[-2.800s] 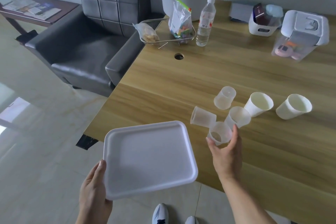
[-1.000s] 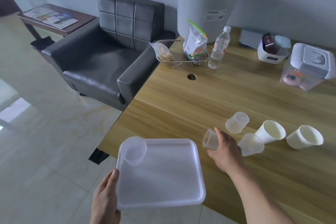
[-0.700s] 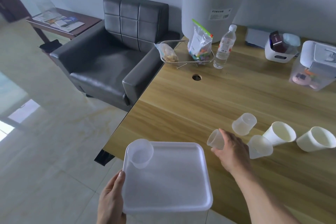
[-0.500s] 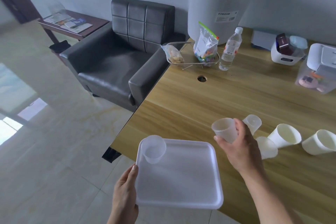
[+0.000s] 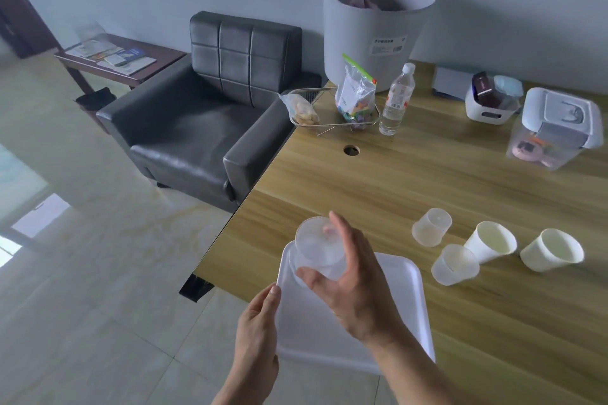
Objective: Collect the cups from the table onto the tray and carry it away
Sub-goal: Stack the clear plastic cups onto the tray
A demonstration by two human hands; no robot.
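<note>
My left hand (image 5: 258,325) grips the left edge of a white tray (image 5: 401,302), held level at the wooden table's (image 5: 427,181) near edge. My right hand (image 5: 352,286) holds a clear plastic cup (image 5: 317,245) over the tray's far left corner, right above another clear cup (image 5: 293,268) that stands there, mostly hidden. On the table to the right lie two clear cups, one (image 5: 431,227) further back and one (image 5: 455,265) nearer, and two white paper cups, one (image 5: 492,242) on its side and one (image 5: 551,250) at the far right.
A black leather armchair (image 5: 204,122) stands left of the table. At the table's back are a grey tub (image 5: 371,33), a wire basket (image 5: 332,112) with snack bags, a water bottle (image 5: 396,100), a white caddy (image 5: 490,105) and a lidded clear box (image 5: 556,131). Tiled floor lies left.
My right hand lifted a clear cup off the table and carried it left, over the cup on the tray. The tray shifted right, closer to the table edge.
</note>
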